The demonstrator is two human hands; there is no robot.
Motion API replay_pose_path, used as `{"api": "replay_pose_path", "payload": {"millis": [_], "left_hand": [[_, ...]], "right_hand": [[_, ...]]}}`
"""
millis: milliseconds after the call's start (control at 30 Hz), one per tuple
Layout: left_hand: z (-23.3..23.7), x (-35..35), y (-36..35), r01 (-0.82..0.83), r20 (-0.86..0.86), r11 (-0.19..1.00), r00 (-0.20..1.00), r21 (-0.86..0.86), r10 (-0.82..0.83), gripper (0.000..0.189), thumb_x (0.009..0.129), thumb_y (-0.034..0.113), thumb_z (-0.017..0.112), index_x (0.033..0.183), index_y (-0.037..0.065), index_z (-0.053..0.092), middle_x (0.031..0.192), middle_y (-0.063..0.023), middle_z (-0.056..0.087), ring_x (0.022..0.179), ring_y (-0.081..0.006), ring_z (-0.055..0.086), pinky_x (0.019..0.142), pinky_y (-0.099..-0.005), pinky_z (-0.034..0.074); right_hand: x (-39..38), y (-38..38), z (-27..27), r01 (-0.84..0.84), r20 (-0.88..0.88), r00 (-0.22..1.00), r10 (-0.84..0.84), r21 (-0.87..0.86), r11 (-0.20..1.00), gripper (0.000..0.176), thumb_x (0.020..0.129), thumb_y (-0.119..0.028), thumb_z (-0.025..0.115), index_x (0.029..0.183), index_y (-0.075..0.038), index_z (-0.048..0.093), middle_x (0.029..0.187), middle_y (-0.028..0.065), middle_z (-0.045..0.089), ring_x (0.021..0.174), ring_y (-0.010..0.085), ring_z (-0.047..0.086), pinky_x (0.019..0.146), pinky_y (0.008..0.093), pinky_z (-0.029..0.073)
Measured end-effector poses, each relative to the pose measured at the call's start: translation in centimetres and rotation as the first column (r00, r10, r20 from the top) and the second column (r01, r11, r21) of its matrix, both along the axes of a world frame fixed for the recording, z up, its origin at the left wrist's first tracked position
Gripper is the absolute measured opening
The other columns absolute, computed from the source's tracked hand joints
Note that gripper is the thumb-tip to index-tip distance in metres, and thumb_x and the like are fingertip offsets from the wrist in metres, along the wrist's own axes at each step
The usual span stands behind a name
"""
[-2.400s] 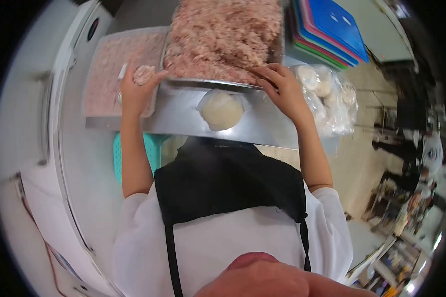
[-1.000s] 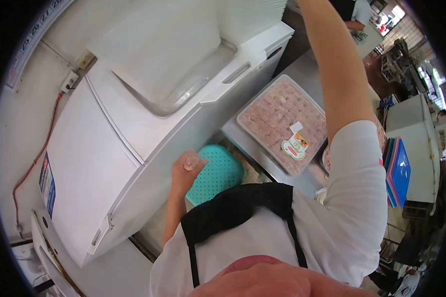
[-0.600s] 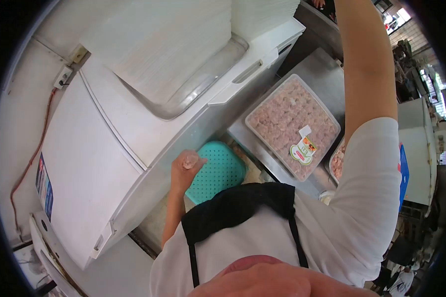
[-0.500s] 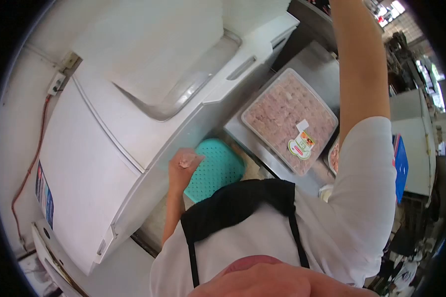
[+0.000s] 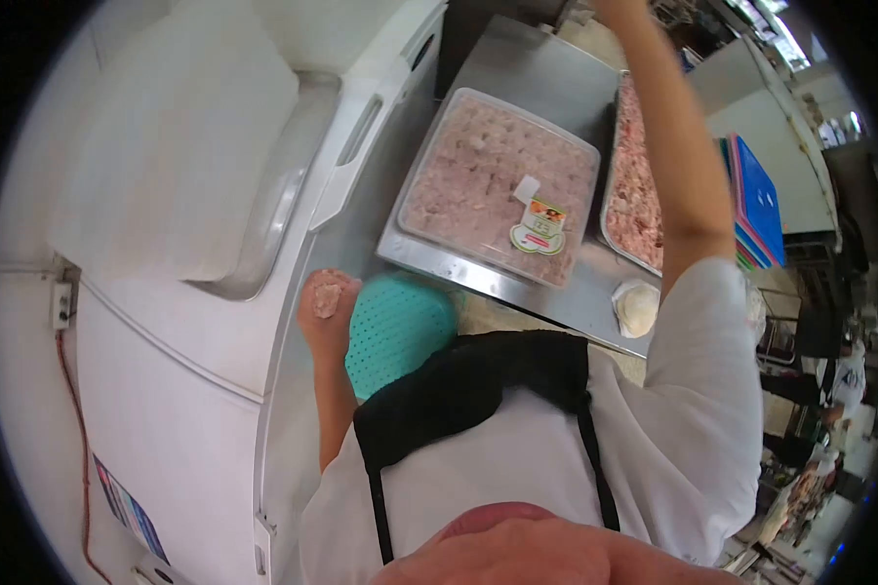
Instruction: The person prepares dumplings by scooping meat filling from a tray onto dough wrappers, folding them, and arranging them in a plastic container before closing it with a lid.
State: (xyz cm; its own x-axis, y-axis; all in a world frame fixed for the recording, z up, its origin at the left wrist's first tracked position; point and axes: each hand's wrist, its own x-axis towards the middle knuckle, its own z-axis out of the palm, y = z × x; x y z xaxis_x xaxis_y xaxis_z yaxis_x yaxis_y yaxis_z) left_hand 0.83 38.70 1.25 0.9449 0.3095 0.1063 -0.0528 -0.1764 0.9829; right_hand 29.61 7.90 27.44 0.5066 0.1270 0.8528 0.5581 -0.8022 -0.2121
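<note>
My left hand is closed around a pinkish lump of ground meat, which shows at the top of the fist. It is just left of the turquoise perforated plastic stool. My right forearm stretches away past the top edge, and the hand itself is cut off there. Left of that arm, a clear plastic tub full of ground meat stands on a steel table, with a label on it. A metal tray of ground meat is partly hidden by the forearm.
White chest freezers line the left side. A pale round lump rests at the table's near edge. Coloured boards stand upright at the right. A beige item lies by my right wrist.
The view has turned, so the tub and table sit further left and higher, and more of the meat tray shows. My left hand still grips the meat; my right arm stays outstretched.
</note>
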Motion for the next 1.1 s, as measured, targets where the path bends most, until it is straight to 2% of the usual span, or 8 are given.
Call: {"api": "replay_pose_path", "payload": {"millis": [100,133,200,233,367,667,867,1100], "left_hand": [[1.8,0.9,-1.4,0.038,0.087,0.997,0.996,-0.074,-0.031,0.017,0.075,0.000,0.072,0.085,0.003,0.059,0.086,-0.0061,0.063,0.080,-0.0143,0.059,0.076,-0.0278,0.048],[2.1,1.2,-1.6,0.070,0.121,0.993,0.991,-0.099,-0.058,0.018,0.074,-0.001,0.073,0.085,0.003,0.059,0.087,-0.0068,0.063,0.080,-0.0148,0.059,0.076,-0.0284,0.048],[2.4,2.3,-2.8,0.133,0.178,0.983,0.978,-0.123,-0.110,0.019,0.073,-0.002,0.073,0.085,0.002,0.059,0.088,-0.0081,0.063,0.082,-0.0156,0.059,0.077,-0.0296,0.048],[2.5,3.0,-3.6,0.163,0.196,0.979,0.971,-0.119,-0.138,0.019,0.073,-0.003,0.074,0.084,0.002,0.059,0.088,-0.0087,0.063,0.082,-0.0159,0.059,0.078,-0.0303,0.048],[2.8,5.8,-7.7,0.201,0.424,0.930,0.846,0.309,-0.324,0.016,0.076,0.000,0.073,0.085,0.002,0.059,0.088,-0.0082,0.061,0.075,-0.0172,0.057,0.069,-0.0303,0.048],[-1.6,9.4,-14.4,0.228,0.201,0.640,0.827,0.734,-0.525,0.022,0.075,0.021,0.074,0.083,0.005,0.060,0.081,-0.0106,0.059,0.076,-0.0321,0.059,0.067,-0.0395,0.047],[-2.3,8.9,-15.4,0.330,-0.017,0.548,0.867,0.769,-0.498,0.023,0.076,0.022,0.075,0.088,0.007,0.062,0.083,-0.0091,0.062,0.079,-0.0313,0.061,0.068,-0.0396,0.048],[-1.1,8.6,-17.4,0.258,0.079,0.740,0.919,0.622,-0.387,0.025,0.079,0.022,0.076,0.089,0.006,0.060,0.081,-0.0075,0.061,0.073,-0.0194,0.059,0.070,-0.0319,0.047]], "right_hand": [[-11.0,-5.5,-13.0,-0.083,-0.301,0.952,0.049,-0.102,0.991,0.030,0.084,-0.030,0.068,0.100,-0.005,0.063,0.083,0.0147,0.060,0.079,0.0330,0.061,0.071,0.0417,0.050],[-13.3,-7.4,-19.3,-0.057,-0.050,0.998,0.046,-0.230,0.972,0.024,0.088,-0.024,0.066,0.095,-0.002,0.060,0.093,0.0153,0.060,0.087,0.0286,0.060,0.078,0.0388,0.048],[-20.0,-9.1,-25.8,-0.280,-0.575,0.813,0.085,-0.259,0.924,0.019,0.080,-0.018,0.066,0.080,-0.005,0.053,0.084,0.0144,0.056,0.079,0.0353,0.055,0.071,0.0442,0.045],[-23.7,-9.0,-27.7,-0.275,-0.534,0.833,0.148,-0.166,0.947,0.023,0.079,-0.019,0.066,0.074,-0.006,0.048,0.080,0.0126,0.054,0.073,0.0335,0.051,0.069,0.0430,0.044],[-30.4,-9.2,-27.5,-0.146,-0.555,0.831,-0.026,-0.262,0.954,0.022,0.080,-0.024,0.068,0.075,-0.009,0.053,0.077,0.0082,0.054,0.073,0.0287,0.050,0.068,0.0373,0.044],[-30.7,-8.6,-29.2,-0.038,-0.455,0.889,-0.051,-0.185,0.982,0.024,0.077,-0.026,0.070,0.074,-0.009,0.052,0.075,0.0073,0.051,0.070,0.0281,0.050,0.062,0.0376,0.043],[-31.6,-9.3,-30.0,-0.034,-0.510,0.860,-0.028,-0.112,0.993,0.020,0.077,-0.023,0.069,0.077,-0.009,0.054,0.081,0.0072,0.053,0.075,0.0273,0.053,0.066,0.0376,0.046],[-33.0,-16.3,-25.5,-0.081,-0.482,0.874,0.068,-0.007,0.997,0.035,0.077,-0.019,0.069,0.110,-0.011,0.060,0.124,0.0177,0.053,0.096,0.0337,0.059,0.083,0.0420,0.049]]}}
